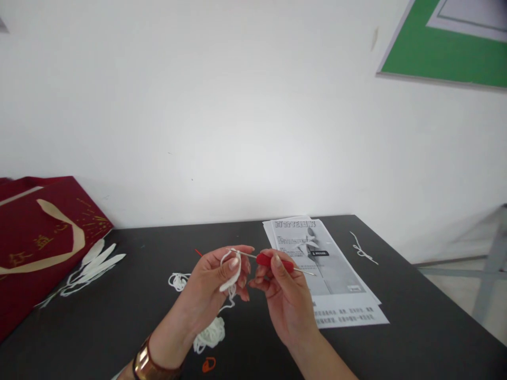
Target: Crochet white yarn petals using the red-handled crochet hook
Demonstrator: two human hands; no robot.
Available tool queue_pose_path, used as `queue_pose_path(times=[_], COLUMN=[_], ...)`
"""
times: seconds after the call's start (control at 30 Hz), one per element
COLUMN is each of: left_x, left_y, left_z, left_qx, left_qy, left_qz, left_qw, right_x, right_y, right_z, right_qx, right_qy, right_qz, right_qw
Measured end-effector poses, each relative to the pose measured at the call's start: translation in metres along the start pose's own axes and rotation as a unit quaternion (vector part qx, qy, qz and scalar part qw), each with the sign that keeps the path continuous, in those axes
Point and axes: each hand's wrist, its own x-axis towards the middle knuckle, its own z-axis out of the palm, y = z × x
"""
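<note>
My left hand (216, 282) pinches a small white crochet piece (231, 277) between thumb and fingers, with a loop of yarn around it. My right hand (287, 295) is closed on the red handle of a crochet hook (264, 259). The hook's thin metal shaft reaches left to the top of the white piece, and a second metal end sticks out to the right. A strand of yarn hangs from the piece toward a ball of white yarn (210, 334) on the table, below my left hand. Exactly how the hook tip sits in the stitches is too small to tell.
Printed sheets (336, 253) lie on the dark table (146, 253) behind my right hand. A red bag (35, 232) stands at the left, beside several white petal-shaped pieces (95, 266). An orange stitch marker (208, 364), a small yarn bundle (179, 281) and a yarn scrap (362, 252) lie around.
</note>
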Motion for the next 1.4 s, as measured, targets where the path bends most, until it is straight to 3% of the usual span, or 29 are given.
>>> queue_pose_path(times=[0.13,0.33,0.57,0.8,1.0,1.23,1.4], left_x=[0.001,0.004,0.002,0.002,0.005,0.019,0.022], left_y=[0.003,-0.003,-0.009,-0.007,0.007,0.011,0.018], left_z=[-0.001,0.000,0.006,0.007,-0.003,-0.033,-0.040], left_qx=[0.081,0.143,0.169,0.308,0.289,0.173,0.144], left_qy=[0.039,0.046,0.074,0.081,0.058,0.060,0.040], left_qz=[0.022,0.082,0.117,0.163,0.070,-0.004,-0.040], left_qw=[0.996,0.985,0.976,0.934,0.953,0.983,0.988], right_x=[0.000,0.000,0.001,0.006,0.014,0.015,0.014], right_y=[0.001,0.001,0.013,0.011,0.003,-0.007,-0.009], right_z=[0.000,0.001,-0.009,-0.007,-0.008,-0.008,-0.007], right_qx=[-0.012,0.008,-0.120,-0.122,-0.089,-0.012,-0.013], right_qy=[0.007,0.002,0.014,0.029,0.054,0.020,0.006], right_qz=[-0.009,0.021,-0.039,-0.008,-0.014,0.027,0.016], right_qw=[1.000,1.000,0.992,0.992,0.994,0.999,1.000])
